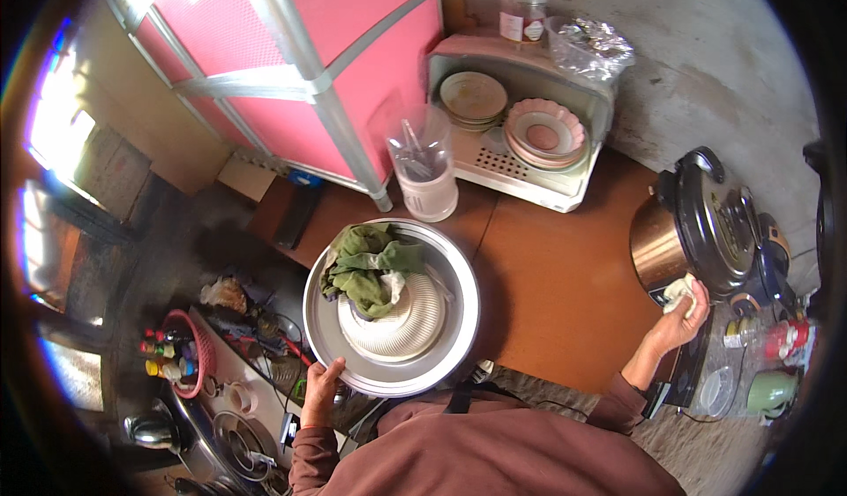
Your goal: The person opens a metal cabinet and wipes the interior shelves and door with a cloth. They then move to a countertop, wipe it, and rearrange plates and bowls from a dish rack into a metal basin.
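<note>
My left hand (322, 390) grips the near left rim of a wide metal basin (456, 344). Inside the basin lies a pale ribbed, dome-shaped piece (394, 327), with a bunched green cloth (377, 267) resting over its far side. Away to the right, my right hand (681, 324) pinches a crumpled whitish cloth (679, 295) against the front of an electric cooker (658, 241). The cooker has a copper-coloured body and a dark lid. My left fingers below the rim are hidden.
A brown tabletop (562, 284) spans the middle. Behind it stand a clear plastic jug (423, 165), a dish rack (516, 158) with plates and bowls, and a pink cabinet (390, 66). Bottles fill a pink basket (198, 357) at left; a green mug (771, 392) is at right.
</note>
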### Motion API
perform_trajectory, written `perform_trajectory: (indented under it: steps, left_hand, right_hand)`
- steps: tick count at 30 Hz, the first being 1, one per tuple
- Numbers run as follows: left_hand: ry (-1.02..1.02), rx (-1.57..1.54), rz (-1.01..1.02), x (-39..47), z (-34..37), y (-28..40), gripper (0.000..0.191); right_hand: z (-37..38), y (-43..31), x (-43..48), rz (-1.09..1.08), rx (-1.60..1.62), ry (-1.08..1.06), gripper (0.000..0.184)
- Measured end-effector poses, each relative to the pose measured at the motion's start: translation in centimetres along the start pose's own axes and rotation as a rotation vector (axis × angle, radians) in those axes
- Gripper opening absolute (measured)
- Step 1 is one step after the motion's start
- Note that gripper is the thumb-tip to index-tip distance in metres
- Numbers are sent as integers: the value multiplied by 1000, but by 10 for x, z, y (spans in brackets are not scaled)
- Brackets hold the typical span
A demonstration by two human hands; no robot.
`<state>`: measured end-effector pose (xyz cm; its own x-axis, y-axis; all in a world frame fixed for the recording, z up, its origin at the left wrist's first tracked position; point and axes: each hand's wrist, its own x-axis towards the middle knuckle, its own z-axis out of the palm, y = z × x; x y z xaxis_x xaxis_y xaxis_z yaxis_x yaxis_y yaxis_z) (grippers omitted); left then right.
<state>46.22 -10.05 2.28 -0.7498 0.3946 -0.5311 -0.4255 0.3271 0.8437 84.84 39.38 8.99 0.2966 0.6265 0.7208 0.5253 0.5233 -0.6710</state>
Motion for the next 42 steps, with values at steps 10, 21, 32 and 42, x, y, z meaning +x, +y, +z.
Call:
perform_trajectory:
  steps: [10, 21, 32, 42]
  left_hand:
    - [7, 14, -17, 11, 10, 14, 34]
    - [-20, -56, 12, -10, 36, 6, 31]
    - [-48, 63, -45, 44, 6, 17, 30]
    - [68, 37, -49, 28, -2, 17, 66]
  right_hand:
    - [55, -46, -42, 183, 474, -436, 26]
    - [168, -76, -96, 217, 504, -1096, 27]
    - [218, -31, -65, -192, 47, -611, 39]
    - [232, -62, -95, -250, 9, -695, 34]
